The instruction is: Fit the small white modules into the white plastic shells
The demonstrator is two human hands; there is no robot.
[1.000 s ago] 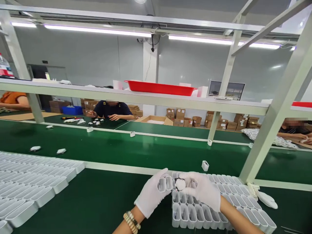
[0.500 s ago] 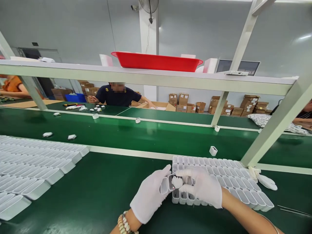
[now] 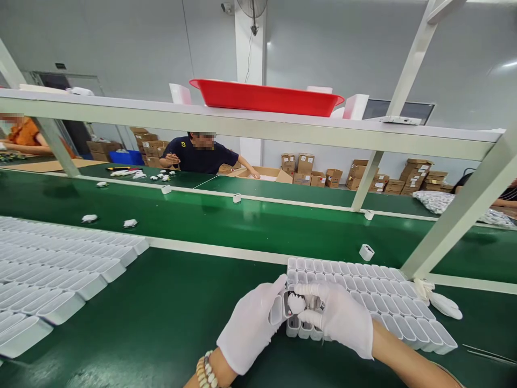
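Both my hands wear white gloves and meet over the near left corner of a block of open white plastic shells (image 3: pixel 375 302) standing in rows on the green bench. My left hand (image 3: pixel 250 326) grips a single white shell (image 3: pixel 278 310), fingers wrapped round it. Pressed against that shell's opening is a small white part (image 3: pixel 297 303), pinched in my right hand (image 3: pixel 337 318). A bead bracelet (image 3: pixel 205 372) sits on my left wrist.
A large field of white shells (image 3: pixel 60 269) covers the bench at left. Beyond a white rail runs a green conveyor (image 3: pixel 242 226) carrying loose white pieces, one such piece (image 3: pixel 366 251) close by. A white frame post (image 3: pixel 456 215) rises at right. Other people work across the belt.
The view tipped down over the second and then steadied. My hands stayed together, holding the shell and the small part close over the block.
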